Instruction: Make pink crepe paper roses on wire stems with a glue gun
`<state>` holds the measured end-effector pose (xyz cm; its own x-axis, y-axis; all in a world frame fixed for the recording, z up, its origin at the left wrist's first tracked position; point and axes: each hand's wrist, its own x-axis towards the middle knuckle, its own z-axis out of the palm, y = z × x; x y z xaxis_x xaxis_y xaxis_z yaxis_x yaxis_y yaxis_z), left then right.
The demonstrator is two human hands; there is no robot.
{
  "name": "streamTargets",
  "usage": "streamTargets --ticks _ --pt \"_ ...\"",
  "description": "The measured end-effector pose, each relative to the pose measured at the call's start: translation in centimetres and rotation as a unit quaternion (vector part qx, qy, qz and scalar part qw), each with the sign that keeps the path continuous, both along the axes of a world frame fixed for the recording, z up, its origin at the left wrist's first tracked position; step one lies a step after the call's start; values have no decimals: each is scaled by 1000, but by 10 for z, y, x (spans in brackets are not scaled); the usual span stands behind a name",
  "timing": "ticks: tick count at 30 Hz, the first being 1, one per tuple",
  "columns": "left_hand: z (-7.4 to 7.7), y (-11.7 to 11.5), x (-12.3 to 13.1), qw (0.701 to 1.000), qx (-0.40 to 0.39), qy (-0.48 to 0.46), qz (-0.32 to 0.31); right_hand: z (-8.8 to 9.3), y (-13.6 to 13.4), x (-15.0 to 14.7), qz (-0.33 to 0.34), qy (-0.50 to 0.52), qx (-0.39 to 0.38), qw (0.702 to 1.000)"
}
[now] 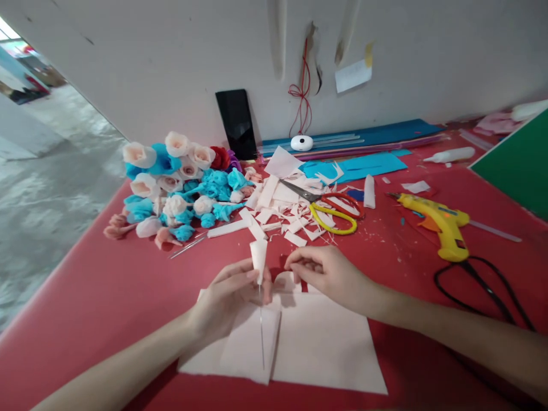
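Note:
My left hand [233, 288] pinches a pale paper flower bud [258, 260], rolled into a narrow cone on a thin wire stem [261, 331]. The wire hangs down over pale paper sheets [329, 342] on the table. To its right, my right hand [325, 271] has its fingers curled together; what they hold, if anything, is hidden. Just below those fingertips are small rounded pale paper petals [286, 283], at the top edge of the sheets. I cannot tell whether the fingers touch them.
Finished paper flowers [184, 188] pile up at the left. Scissors [331, 211] lie on pale scraps [274, 197]. A yellow glue gun [436, 220] with a black cord rests at right. A phone [237, 124] leans on the wall behind; a green board [518, 160] stands far right.

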<state>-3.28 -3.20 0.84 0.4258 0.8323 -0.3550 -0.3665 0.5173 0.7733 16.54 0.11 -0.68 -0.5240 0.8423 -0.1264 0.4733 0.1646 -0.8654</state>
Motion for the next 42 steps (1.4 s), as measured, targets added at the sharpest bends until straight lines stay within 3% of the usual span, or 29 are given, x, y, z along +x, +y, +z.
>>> streamTargets --ticks 6,10,15,20,22,24,26,27,32,42 --pt "-6 0 2 1000 -18 -15 -1 12 -3 7 -57 69 -98 991" --pt "-6 -1 2 1000 -15 -25 -3 17 -4 10 -9 100 -192 976" --pt "-6 -1 3 1000 -9 -13 -2 11 -10 14 -63 163 -173 969" --pt "-7 -1 1 1000 -5 0 -6 3 -16 19 3 157 -233 960" --pt "-8 0 0 1000 -7 4 -7 3 -17 23 -39 142 -166 975" --pt "-9 0 -1 1000 -5 9 -11 3 -17 28 -68 84 -3 994" --pt "-10 0 -2 1000 -1 13 -14 2 -18 34 -40 1 149 988" --pt "-10 0 -2 1000 3 14 -14 1 -18 36 -13 -33 190 981" --pt "-10 -1 -2 1000 7 11 -17 -9 -25 40 39 -79 237 967" --pt "-12 0 -2 1000 6 3 -13 -11 -28 37 78 -88 287 951"
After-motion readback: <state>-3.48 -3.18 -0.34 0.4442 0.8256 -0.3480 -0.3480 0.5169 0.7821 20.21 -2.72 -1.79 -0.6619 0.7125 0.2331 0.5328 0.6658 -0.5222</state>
